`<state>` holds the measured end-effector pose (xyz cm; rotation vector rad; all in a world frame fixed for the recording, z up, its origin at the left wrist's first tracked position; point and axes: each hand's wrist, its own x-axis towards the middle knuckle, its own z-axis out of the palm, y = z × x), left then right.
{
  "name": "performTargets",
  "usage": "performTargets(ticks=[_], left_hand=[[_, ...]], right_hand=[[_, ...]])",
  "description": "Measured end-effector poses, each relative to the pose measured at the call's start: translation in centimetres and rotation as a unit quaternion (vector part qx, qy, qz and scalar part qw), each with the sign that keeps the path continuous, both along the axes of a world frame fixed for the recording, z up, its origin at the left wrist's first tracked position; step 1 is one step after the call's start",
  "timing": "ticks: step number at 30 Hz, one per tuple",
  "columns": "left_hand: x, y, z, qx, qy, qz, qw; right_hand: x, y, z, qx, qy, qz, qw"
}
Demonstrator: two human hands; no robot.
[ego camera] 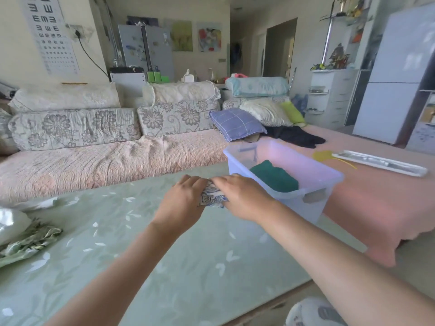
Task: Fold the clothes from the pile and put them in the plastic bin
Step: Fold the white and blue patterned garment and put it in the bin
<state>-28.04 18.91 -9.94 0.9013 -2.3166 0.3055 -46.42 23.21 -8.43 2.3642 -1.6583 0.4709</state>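
left hand, right hand: both clamped on folded cloth | cloth axis: left-right | bin: just right, slightly beyond; right hand nearer | next, likely: carry over rim

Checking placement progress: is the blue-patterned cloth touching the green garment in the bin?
Apart. Head view shows the blue-patterned cloth gripped by left hand and right hand outside the bin wall, while the green garment lies inside it.
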Motion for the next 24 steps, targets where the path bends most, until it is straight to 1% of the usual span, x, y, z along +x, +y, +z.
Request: performTargets(ticks=[2,5,7,9,11,15,19,22,24], left_hand=[[-3.7,-1.1,2.8,-0.012,0.022,-0.013,1.000],[-9.5,-2.7,5.4,0.003,0.051,-0.034,0.998],[-13.3,-3.5,6.0,0.038,0.053,-0.036,0.997],[-16.8,-4.3,5.8,0.081,0.030,-0.035,0.996],[-19.8,-5.1,5.4,0.144,0.004,-0.053,0.988],[-24.4,-6.6,4.4,0.258,-0.072,-0.081,0.960],[-26.8,-7.4,2.5,0.367,-0.178,-0.101,0.908],[-28.0,-8.4,0.9,0.412,-0.270,-0.094,0.865],[-28.6,-9.0,0.3,0.414,-0.343,-0.078,0.840]], right_hand=[[-3.7,-0.4,2.9,-0.023,-0.009,-0.016,1.000],[-9.4,-1.3,6.1,-0.021,-0.013,-0.038,0.999],[-12.9,-1.9,7.2,0.007,-0.005,-0.054,0.999],[-16.1,-2.6,7.4,0.053,0.009,-0.083,0.995],[-19.0,-3.5,7.0,0.102,0.015,-0.109,0.989],[-23.4,-4.9,5.9,0.211,0.001,-0.148,0.966],[-25.4,-6.6,3.8,0.338,0.037,-0.166,0.926],[-25.5,-8.2,1.8,0.428,0.036,-0.150,0.890],[-25.1,-9.3,0.7,0.477,0.050,-0.135,0.867]])
